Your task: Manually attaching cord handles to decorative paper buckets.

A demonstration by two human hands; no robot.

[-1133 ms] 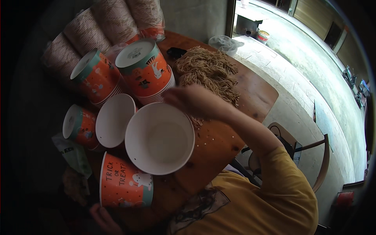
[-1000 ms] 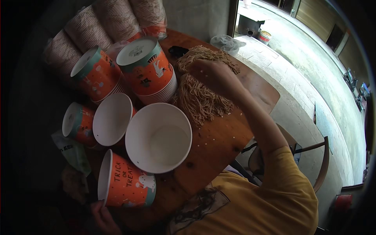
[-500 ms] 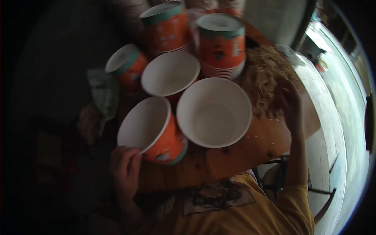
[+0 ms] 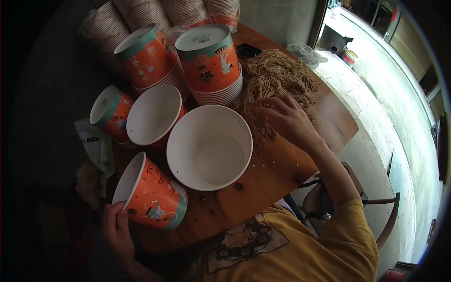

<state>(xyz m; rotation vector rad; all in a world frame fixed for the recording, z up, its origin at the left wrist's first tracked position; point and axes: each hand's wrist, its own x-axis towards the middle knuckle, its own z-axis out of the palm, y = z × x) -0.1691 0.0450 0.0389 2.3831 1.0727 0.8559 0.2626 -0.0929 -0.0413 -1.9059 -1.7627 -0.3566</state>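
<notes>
An orange paper bucket with a teal base band and cartoon prints leans on its side near the table's front left. My left hand is closed on its white rim, thumb on the outer wall. My right hand lies over the near side of a heap of tan cords. Its fingers are loosely bent and apart, with the fingertips at the cords. No cord shows clearly in its grip. Between the hands stands a larger open bucket, white inside, with small holes by the rim.
Another open bucket stands behind, beside an upturned small one. Upturned stacks and wrapped stacks fill the back of the wooden table. A chair is at the right, a plastic bag beyond the cords.
The view has shifted, so the table things sit further left. My right hand has moved from the heap's right side onto its near part. The bucket in my left hand has tipped and turned, showing its printed side.
</notes>
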